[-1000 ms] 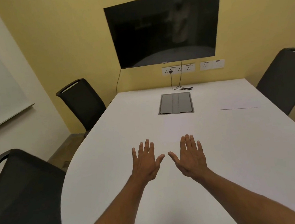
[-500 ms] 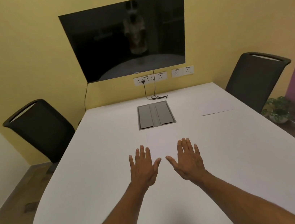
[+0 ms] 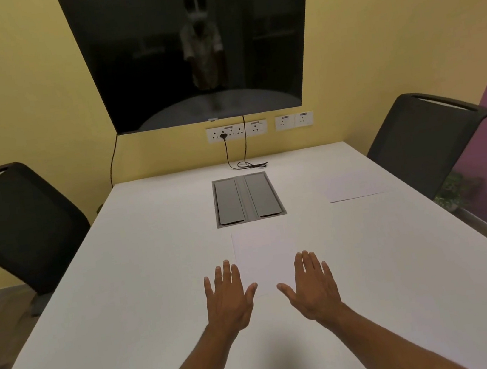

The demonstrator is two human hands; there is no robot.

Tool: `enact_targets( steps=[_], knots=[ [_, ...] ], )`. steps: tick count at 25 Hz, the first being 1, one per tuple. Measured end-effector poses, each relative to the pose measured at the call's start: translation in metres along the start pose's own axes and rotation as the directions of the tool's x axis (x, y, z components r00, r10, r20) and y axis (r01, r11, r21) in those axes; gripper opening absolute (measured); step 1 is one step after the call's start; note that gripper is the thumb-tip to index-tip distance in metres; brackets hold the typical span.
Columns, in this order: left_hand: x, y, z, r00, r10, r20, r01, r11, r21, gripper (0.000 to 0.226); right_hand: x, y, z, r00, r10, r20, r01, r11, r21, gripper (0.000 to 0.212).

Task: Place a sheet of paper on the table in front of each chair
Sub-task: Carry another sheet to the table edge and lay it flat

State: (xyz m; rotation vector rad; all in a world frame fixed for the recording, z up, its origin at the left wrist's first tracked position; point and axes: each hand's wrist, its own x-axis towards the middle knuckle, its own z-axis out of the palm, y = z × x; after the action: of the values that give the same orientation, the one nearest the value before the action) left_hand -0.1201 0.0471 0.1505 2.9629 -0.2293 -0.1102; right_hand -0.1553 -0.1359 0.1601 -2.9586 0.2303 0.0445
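A white sheet of paper (image 3: 266,256) lies on the white table (image 3: 126,294) in front of me, just below the grey hatch. My left hand (image 3: 228,299) hovers flat at its near left corner, fingers straight and spread. My right hand (image 3: 313,287) is stretched out the same way at the sheet's near right side. Neither hand holds anything. A second white sheet (image 3: 353,186) lies at the far right of the table, in front of the black chair (image 3: 427,143) on the right. Another black chair (image 3: 14,229) stands at the left with no paper visible before it.
A grey cable hatch (image 3: 247,199) is set into the table's middle. A dark screen (image 3: 195,50) hangs on the yellow wall above wall sockets (image 3: 236,130), with a black cable (image 3: 248,163) trailing onto the table. A potted plant (image 3: 455,189) stands low on the right.
The view has swung to the right, so the near left chair has left the frame. Both hands stay flat and spread above the near sheet.
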Motion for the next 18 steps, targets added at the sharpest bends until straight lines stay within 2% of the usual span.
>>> enact_targets(
  steps=[4,10,18],
  knots=[
    [0.037,-0.003,0.038,0.998,-0.037,0.042,0.037,0.999,-0.01,0.071,0.042,0.014,0.035,0.999,0.04,0.023,-0.04,0.999,0.003,0.083],
    [0.087,0.0,0.098,0.994,-0.018,0.108,0.018,1.0,0.008,0.069,0.094,0.037,0.095,0.997,0.077,0.021,-0.076,0.995,-0.067,0.083],
    [0.131,0.014,0.154,0.986,-0.012,0.164,0.012,1.0,0.0,0.066,0.148,0.065,0.149,0.989,0.134,0.067,-0.132,0.991,-0.026,0.082]
  ],
)
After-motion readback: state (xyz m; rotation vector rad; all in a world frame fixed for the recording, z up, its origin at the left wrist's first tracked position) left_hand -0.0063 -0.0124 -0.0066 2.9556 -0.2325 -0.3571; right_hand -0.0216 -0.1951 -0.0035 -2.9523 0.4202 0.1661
